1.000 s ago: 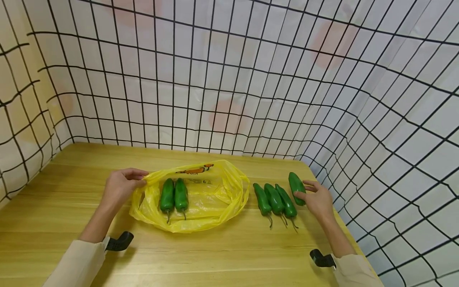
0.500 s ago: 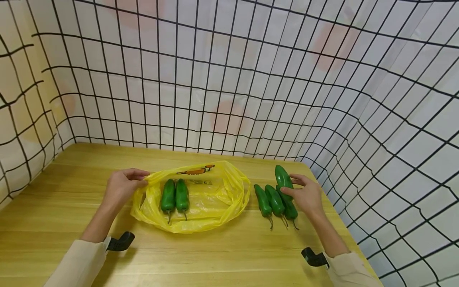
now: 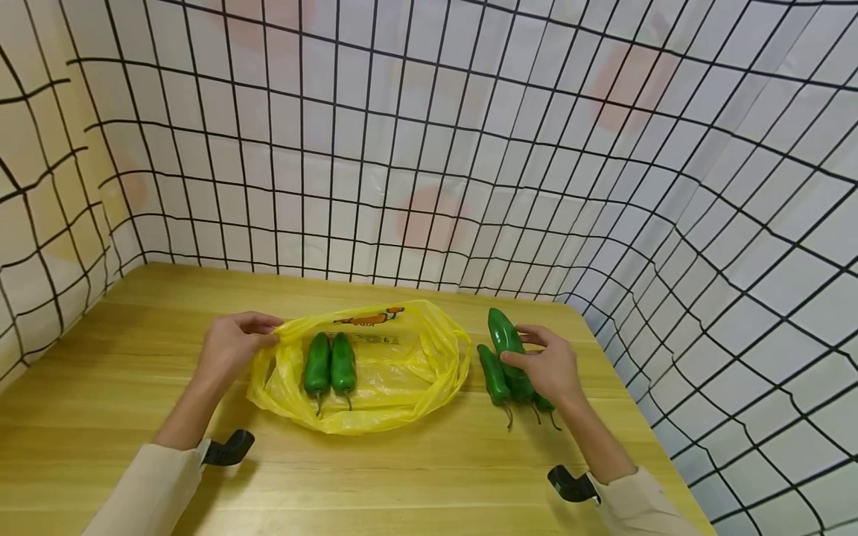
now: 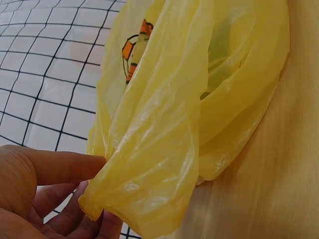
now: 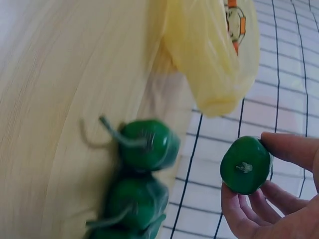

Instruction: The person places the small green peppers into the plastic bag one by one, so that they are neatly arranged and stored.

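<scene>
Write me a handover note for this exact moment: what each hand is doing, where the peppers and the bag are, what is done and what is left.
Left hand pinches the rim of the yellow bag, holding it open on the table.
Right hand holds one green pepper lifted above the table, right of the bag.
Done: two peppers in the bag.
Left: the held pepper, plus the peppers on the table; the hand partly covers that row.
</scene>
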`<state>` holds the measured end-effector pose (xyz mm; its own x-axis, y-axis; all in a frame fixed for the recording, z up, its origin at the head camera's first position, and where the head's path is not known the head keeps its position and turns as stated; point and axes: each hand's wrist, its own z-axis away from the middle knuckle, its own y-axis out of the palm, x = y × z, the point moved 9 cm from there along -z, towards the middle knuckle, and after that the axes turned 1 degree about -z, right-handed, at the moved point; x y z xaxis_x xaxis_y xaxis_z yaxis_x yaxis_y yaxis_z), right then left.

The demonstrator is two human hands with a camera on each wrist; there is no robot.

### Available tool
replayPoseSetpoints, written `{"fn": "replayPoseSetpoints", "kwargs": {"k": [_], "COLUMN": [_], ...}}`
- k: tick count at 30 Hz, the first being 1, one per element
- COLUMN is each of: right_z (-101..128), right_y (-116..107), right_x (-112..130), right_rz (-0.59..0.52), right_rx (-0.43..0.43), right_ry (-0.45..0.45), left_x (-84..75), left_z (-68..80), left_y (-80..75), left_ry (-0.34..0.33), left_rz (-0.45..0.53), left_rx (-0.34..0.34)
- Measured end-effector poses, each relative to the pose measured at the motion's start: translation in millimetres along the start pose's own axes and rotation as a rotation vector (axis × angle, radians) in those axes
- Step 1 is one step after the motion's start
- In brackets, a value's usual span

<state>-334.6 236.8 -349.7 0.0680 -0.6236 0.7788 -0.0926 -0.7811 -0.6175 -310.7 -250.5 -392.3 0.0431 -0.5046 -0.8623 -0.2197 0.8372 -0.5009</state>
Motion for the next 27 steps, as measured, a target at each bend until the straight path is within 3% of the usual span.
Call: {"fn": "replayPoseSetpoints", "kwargs": {"k": [11,27], "right_z": [-2.1,6.4], "right_y": [26.9,83.8], "right_x": [30.5,70.6], "right_rz": [-0.036,-0.089], "right_rx": [0.033,0.114], "right_ry": [-0.050,-0.119], "left_x": [-1.1,0.0], "left_z": [-0.1,-0.1], "left_y": [-1.1,-1.3], "left_ry": [0.011,0.008], "left_rz": [0.004,0.007], "left_rx": [-0.007,-0.010]}}
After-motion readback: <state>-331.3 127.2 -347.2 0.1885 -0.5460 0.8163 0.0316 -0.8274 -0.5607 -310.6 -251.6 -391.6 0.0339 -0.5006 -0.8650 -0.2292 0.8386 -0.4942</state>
